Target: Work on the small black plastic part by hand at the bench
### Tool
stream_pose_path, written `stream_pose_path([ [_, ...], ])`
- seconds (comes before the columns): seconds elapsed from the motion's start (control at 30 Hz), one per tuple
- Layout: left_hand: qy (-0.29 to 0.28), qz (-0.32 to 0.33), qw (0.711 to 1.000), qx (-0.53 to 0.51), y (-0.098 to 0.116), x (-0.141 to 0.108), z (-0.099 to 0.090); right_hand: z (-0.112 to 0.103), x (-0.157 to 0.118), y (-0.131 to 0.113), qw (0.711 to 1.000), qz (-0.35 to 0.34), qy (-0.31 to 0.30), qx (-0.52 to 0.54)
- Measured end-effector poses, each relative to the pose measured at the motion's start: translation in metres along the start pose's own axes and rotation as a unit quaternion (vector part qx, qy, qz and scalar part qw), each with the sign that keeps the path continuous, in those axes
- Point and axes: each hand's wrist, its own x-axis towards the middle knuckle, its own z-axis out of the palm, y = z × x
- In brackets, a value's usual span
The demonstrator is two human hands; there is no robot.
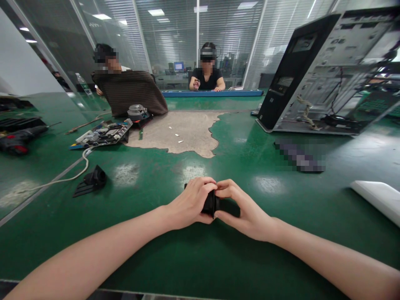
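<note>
A small black part (208,203) is between my two hands, low over the green tabletop (175,258) near the middle. My left hand (190,202) wraps over its left side and top, with the thumb beneath. My right hand (246,210) pinches the part's right edge with thumb and fingertips, leaving a gap inside the curled fingers. Much of the part is hidden under my left fingers. Another black plastic piece (95,178) lies on the table to the left of my hands.
An open computer case (281,79) stands at the right. Nearer are a blurred dark object (300,158) and a white object (379,198). A circuit board (104,134), cable (86,160) and power tool (18,139) lie left. Two people sit across the table.
</note>
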Motion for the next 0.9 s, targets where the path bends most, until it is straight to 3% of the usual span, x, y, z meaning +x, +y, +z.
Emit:
stream_pose_path([
  [0.1, 0.009, -0.003, 1.000, -0.004, 0.0006, 0.0005, 0.0002, 0.0020, 0.0007, 0.0014, 1.000, 0.000, 0.017, 0.013],
  [0.3, 0.008, -0.009, 1.000, -0.003, -0.0008, 0.0003, 0.0014, 0.0095, 0.0022, 0.0051, 0.990, 0.082, 0.011, 0.110],
  [0.57, 0.002, 0.003, 1.000, 0.008, -0.0008, -0.0007, -0.0009, 0.0025, 0.0006, -0.0010, 1.000, -0.008, 0.009, -0.009],
  [0.7, 0.014, -0.006, 1.000, 0.001, -0.0013, -0.0008, 0.0020, 0.0063, 0.0024, 0.0030, 0.998, 0.032, 0.030, 0.052],
  [0.8, 0.010, -0.008, 1.000, 0.000, -0.0013, -0.0010, 0.0022, 0.0077, 0.0024, 0.0033, 0.994, 0.069, 0.007, 0.088],
  [0.9, -0.001, -0.005, 1.000, 0.004, -0.0010, -0.0012, 0.0003, 0.0045, 0.0013, 0.0002, 0.999, 0.038, -0.013, 0.037],
])
